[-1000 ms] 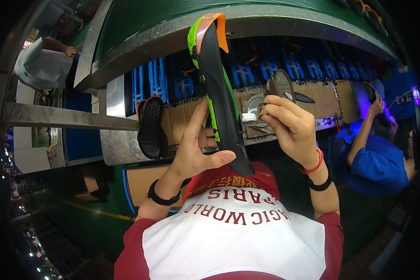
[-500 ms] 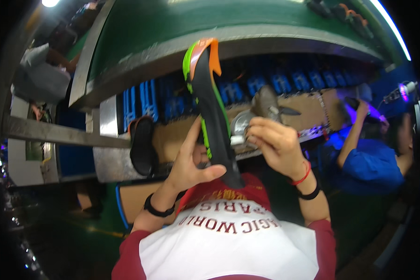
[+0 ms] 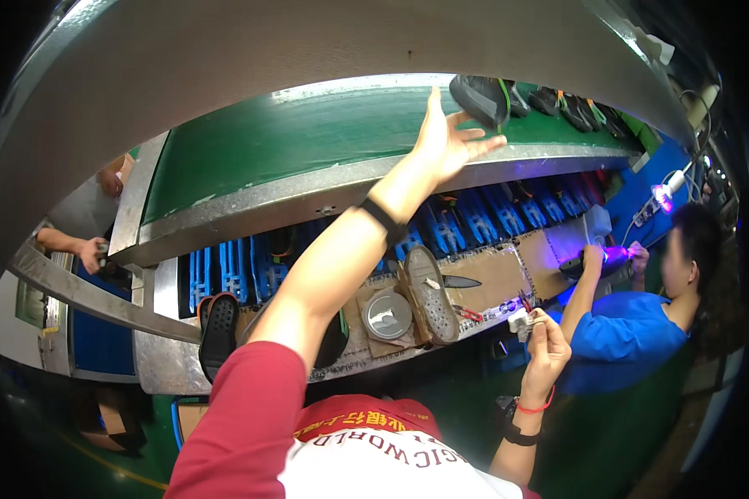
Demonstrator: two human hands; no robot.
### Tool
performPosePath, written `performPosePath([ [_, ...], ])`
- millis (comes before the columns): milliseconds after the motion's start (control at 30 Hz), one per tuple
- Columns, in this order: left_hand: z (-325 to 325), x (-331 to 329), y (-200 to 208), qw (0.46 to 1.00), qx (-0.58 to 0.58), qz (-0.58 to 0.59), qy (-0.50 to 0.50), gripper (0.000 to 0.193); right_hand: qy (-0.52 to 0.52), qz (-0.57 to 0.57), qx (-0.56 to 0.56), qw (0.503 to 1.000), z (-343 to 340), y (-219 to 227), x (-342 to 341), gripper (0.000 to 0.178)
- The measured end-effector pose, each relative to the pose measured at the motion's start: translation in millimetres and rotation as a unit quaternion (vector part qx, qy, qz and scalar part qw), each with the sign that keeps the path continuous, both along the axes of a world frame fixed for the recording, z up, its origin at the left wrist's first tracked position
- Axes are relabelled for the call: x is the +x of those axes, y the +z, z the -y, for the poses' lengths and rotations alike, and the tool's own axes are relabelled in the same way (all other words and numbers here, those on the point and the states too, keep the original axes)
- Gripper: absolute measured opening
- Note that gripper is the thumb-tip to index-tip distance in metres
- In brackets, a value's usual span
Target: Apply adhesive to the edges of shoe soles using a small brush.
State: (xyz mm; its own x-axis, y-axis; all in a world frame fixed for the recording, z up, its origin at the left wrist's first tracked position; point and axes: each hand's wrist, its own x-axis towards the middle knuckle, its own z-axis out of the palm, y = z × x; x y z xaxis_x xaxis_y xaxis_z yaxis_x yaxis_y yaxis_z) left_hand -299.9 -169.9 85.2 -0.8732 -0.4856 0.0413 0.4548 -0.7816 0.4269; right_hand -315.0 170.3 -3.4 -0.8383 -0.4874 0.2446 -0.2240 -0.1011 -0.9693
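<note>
My left arm stretches far forward over the green conveyor belt. My left hand [image 3: 448, 143] is open, fingers spread, with nothing in it. Just past its fingertips lies a dark shoe [image 3: 478, 98] with a green edge; whether they touch I cannot tell. Down at the right, my right hand [image 3: 549, 349] pinches a small crumpled white wad [image 3: 520, 323], which may be cloth or sponge. On the bench between my arms are a round grey tin [image 3: 387, 315] and a grey-brown shoe sole [image 3: 429, 298]. Partly hidden under my left forearm is a dark item with a green edge [image 3: 334, 339].
Several dark shoes [image 3: 578, 110] lie farther along the belt [image 3: 308, 129]. Blue racks [image 3: 474, 218] line the space beneath its metal edge. A knife [image 3: 460, 282], red-handled pliers [image 3: 469, 313] and a black sole [image 3: 219, 337] rest on the bench. A co-worker in blue [image 3: 624, 333] works at right.
My left hand has let go of the black, green and orange shoe piece and reached forward over the belt. My right hand has moved right, still pinching the white wad. The view has shifted.
</note>
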Motion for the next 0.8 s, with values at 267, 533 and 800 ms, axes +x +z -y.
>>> performPosePath([
  [267, -88, 139, -128, 0.709, -0.524, 0.269, 0.388, 0.055, 0.176, 0.022, 0.043, 0.983, 54, -51, 42, 0.012],
  [533, -98, 470, -286, 0.192, -0.47, 0.725, 0.465, 0.056, 0.252, -0.206, 0.159, 0.932, 89, -110, 91, 0.008],
  [800, -99, 532, -274, 0.256, -0.486, 0.81, 0.206, 0.028, 0.219, -0.377, 0.317, 0.842, 108, -170, 95, 0.009],
])
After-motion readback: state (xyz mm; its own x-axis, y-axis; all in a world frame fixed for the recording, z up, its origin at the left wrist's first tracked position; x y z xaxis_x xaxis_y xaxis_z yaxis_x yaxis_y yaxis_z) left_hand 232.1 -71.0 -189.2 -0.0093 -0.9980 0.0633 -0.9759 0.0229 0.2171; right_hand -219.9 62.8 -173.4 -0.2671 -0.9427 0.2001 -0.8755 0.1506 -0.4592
